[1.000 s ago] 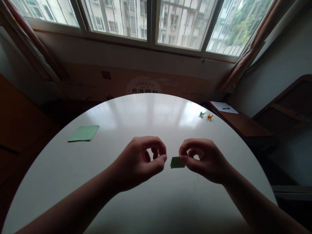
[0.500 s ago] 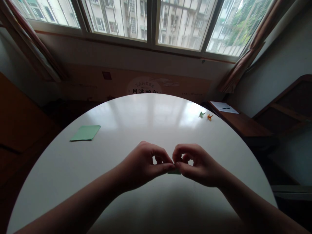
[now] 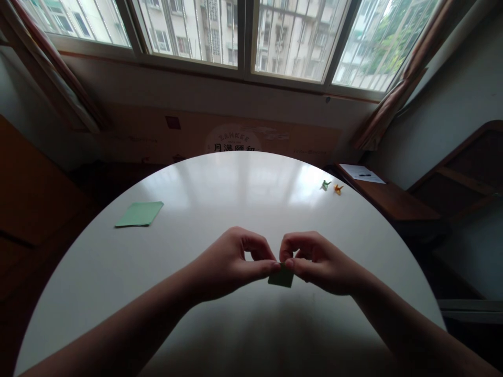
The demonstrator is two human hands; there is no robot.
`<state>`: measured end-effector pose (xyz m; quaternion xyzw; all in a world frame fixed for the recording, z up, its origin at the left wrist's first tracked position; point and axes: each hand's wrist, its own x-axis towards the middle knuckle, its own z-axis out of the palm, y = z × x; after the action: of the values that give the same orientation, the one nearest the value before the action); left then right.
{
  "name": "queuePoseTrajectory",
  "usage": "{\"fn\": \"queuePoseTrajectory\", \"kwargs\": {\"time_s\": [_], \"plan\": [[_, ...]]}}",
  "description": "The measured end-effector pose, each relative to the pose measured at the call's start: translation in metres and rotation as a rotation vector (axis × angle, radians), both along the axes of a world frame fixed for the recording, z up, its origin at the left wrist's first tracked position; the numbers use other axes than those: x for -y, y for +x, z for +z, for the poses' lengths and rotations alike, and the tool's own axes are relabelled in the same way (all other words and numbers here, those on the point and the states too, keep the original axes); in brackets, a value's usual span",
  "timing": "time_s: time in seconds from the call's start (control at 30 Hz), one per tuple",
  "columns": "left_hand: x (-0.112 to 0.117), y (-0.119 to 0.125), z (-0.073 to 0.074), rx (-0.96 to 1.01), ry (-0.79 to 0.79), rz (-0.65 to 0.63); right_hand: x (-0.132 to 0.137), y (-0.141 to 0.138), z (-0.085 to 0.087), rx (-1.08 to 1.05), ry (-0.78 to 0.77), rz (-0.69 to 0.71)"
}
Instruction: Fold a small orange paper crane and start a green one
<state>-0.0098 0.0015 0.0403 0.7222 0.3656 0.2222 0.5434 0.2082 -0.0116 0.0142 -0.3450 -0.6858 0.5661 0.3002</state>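
Note:
Above the middle of the round white table (image 3: 118, 283) my two hands meet at a small folded green paper (image 3: 281, 278). My left hand (image 3: 231, 264) pinches its upper edge with thumb and forefinger, the other fingers curled. My right hand (image 3: 316, 262) pinches the same edge from the right, fingers closed. The paper hangs down below the fingertips, tilted a little.
A stack of light green paper sheets (image 3: 139, 214) lies at the table's left. Two tiny folded figures, one green (image 3: 325, 184) and one orange (image 3: 338, 188), stand at the far right rim. A wooden side surface with a sheet and pen (image 3: 361, 173) lies beyond.
My hands came together from apart; a second ago only the right held the green paper. Now both pinch it, and it shows more below the fingers than half a second ago.

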Motion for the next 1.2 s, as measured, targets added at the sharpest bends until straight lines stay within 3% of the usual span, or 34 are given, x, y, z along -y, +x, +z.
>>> {"fn": "queuePoseTrajectory", "kwargs": {"time_s": [0.23, 0.4, 0.57, 0.73, 0.97, 1.2], "plan": [[-0.005, -0.002, -0.008, 0.103, -0.105, 0.131, -0.008, 0.009, -0.004, -0.142, 0.078, -0.143], [-0.006, 0.001, -0.011, 0.204, -0.113, 0.262, -0.007, 0.002, -0.009, -0.141, 0.090, -0.165], [-0.004, 0.001, -0.009, 0.070, -0.044, 0.232, -0.008, 0.000, -0.012, -0.143, 0.117, -0.300], [-0.002, -0.001, -0.005, -0.158, 0.138, 0.157, -0.008, -0.001, -0.013, -0.131, 0.193, -0.387], [-0.002, 0.001, -0.006, -0.009, 0.259, 0.215, 0.001, -0.009, -0.007, 0.006, 0.282, -0.342], [0.001, 0.003, -0.008, 0.131, 0.214, 0.293, 0.005, -0.009, -0.006, -0.069, 0.277, -0.345]]}}
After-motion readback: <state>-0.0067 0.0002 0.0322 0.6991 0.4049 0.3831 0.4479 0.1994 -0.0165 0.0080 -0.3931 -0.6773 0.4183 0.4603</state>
